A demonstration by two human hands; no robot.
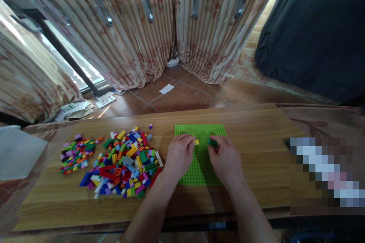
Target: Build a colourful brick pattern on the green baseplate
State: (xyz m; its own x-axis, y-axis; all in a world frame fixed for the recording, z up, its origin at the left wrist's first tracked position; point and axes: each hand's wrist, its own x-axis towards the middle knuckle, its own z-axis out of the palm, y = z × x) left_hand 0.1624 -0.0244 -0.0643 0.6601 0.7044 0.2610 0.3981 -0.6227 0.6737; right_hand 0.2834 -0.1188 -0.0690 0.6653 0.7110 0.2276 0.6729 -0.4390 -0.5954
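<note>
One long wooden counter (265,155) under everything, best treated as firm backing for any downward push. On top, near the middle, one bright green studded baseplate (202,171), lying flat; worth steadying near an edge if inclined to slide. Left of that, a large heap of mixed bricks (128,163), then, farther left, a smaller heap of little bricks (76,153); better to leave both clear of the studs. Over the far half of the baseplate, close together but apart: right hand (226,159) with fingers narrowed around a dark green brick (212,143), left hand (179,155) pinching a small yellow brick (196,142) between thumb and forefinger. Contact of either brick with the studs impossible to tell from above. For a clean fit, probably best to grip by the sides, leave the underside uncovered, line up with the stud rows, seat one brick at a time, and press straight down until level. Likeliest slips: a corner left tilted, or a nudge from the neighbouring knuckles
</note>
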